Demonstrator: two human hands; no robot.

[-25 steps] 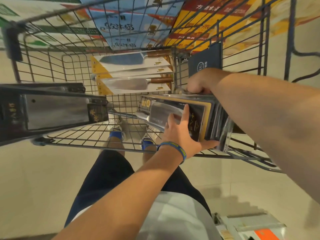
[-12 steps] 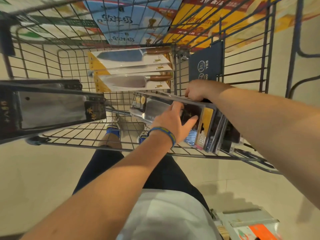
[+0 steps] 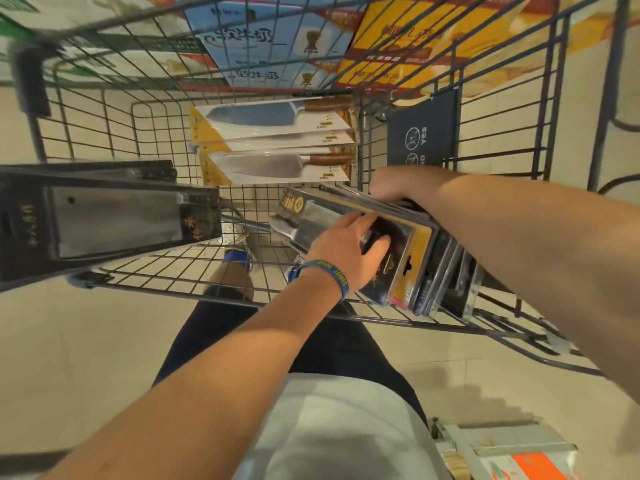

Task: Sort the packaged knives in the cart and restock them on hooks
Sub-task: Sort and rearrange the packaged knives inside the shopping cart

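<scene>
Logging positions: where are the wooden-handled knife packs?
Head view, upper centre: wooden-handled knife packs at the far end of the cart, beyond the left hand, left of the navy sign.

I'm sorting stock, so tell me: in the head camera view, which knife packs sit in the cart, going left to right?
Black cleaver pack → white-and-yellow packs of wood-handled knives → black-and-gold pack stack, with the left hand on its front and the right hand at its far side.

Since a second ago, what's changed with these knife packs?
The left hand slid up from the bottom edge of the stack of dark knife packs to grip the front pack; the stack has fanned out. The right hand still holds its far end; the wood-handled knife packs stayed put.
</scene>
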